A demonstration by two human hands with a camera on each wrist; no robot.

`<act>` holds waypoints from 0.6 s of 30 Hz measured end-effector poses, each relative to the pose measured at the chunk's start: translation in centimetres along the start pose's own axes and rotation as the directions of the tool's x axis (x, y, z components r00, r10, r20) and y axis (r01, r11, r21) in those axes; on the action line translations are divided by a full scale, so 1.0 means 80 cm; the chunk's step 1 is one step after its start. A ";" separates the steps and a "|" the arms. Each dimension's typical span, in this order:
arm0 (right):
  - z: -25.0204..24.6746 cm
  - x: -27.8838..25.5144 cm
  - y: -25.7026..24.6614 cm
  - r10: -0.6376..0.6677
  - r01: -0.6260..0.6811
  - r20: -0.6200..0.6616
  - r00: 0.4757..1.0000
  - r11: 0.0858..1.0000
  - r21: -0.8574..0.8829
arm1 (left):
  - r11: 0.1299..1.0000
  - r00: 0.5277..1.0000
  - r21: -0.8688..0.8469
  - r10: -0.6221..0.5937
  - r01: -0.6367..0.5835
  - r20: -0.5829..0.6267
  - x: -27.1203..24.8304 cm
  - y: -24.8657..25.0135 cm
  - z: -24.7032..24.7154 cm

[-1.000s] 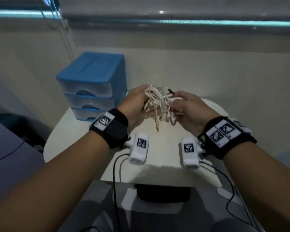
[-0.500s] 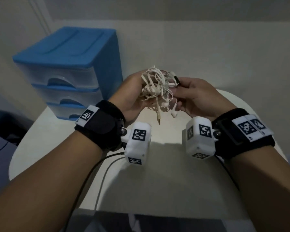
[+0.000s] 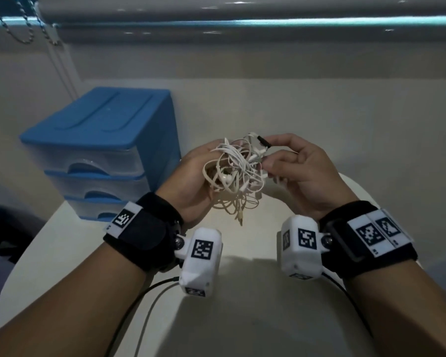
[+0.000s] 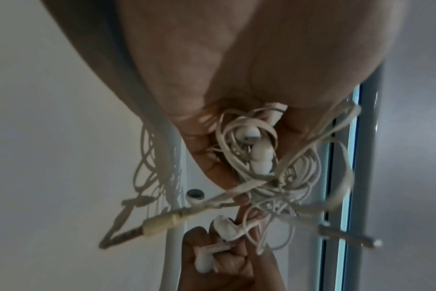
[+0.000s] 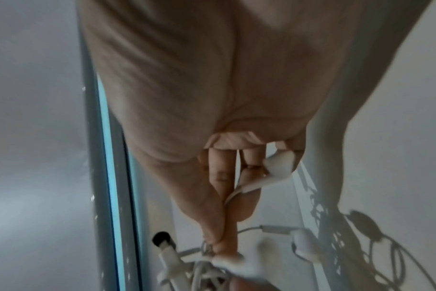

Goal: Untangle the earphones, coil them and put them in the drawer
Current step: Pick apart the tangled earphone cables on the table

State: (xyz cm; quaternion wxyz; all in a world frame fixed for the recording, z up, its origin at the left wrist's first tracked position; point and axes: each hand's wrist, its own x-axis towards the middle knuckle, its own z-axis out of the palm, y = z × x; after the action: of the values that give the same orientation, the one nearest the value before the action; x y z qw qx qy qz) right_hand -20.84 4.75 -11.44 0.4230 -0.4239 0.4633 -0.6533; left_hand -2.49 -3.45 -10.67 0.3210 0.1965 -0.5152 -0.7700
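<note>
— Two hands on one knot: why hold the earphones (image 3: 236, 173) up like that, clear of the desk (image 3: 242, 318)?

— So the loose ends hang free. Your left hand (image 3: 193, 181) is curled round the main bundle, which sits in its palm and against its fingers (image 4: 212, 165); that anchors the mass. A jack (image 3: 240, 219) dangles below your fingers, showing you one free end.

— And the right?

— Your right hand (image 3: 301, 173) pinches a strand at the bundle's edge between thumb and fingers (image 5: 222, 177), with one earbud (image 5: 280, 163) tucked against the curled fingers. I judge that you keep it there so it cannot slip back through a loop.

— The drawers?

— The drawers (image 3: 98, 161) stand beyond your left fingers, all shut. Untangling has barely begun; coiling and stowing remain.
</note>
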 end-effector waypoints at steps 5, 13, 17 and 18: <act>0.007 -0.004 -0.001 -0.024 0.025 -0.055 0.998 1.000 0.004 | 0.992 0.998 0.111 0.056 -0.055 -0.011 -0.003 -0.001 0.005; 0.006 -0.014 -0.010 -0.053 0.056 -0.091 0.994 0.998 0.029 | 0.984 0.998 0.171 0.049 -0.043 -0.027 -0.007 -0.005 0.005; 0.007 -0.013 -0.010 -0.053 0.055 -0.108 0.993 0.998 0.011 | 0.976 0.996 0.214 0.044 -0.027 -0.075 -0.010 -0.006 0.005; 0.006 -0.012 -0.010 -0.055 0.055 -0.111 0.992 0.998 -0.004 | 0.978 0.996 0.208 0.037 -0.020 -0.079 -0.010 -0.005 0.006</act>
State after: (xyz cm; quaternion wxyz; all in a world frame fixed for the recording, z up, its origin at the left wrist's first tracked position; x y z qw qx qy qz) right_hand -20.22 5.72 -10.74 0.3783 -0.3995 0.4745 -0.6871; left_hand -2.35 -2.43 -10.85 0.3309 0.2529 -0.5816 -0.6988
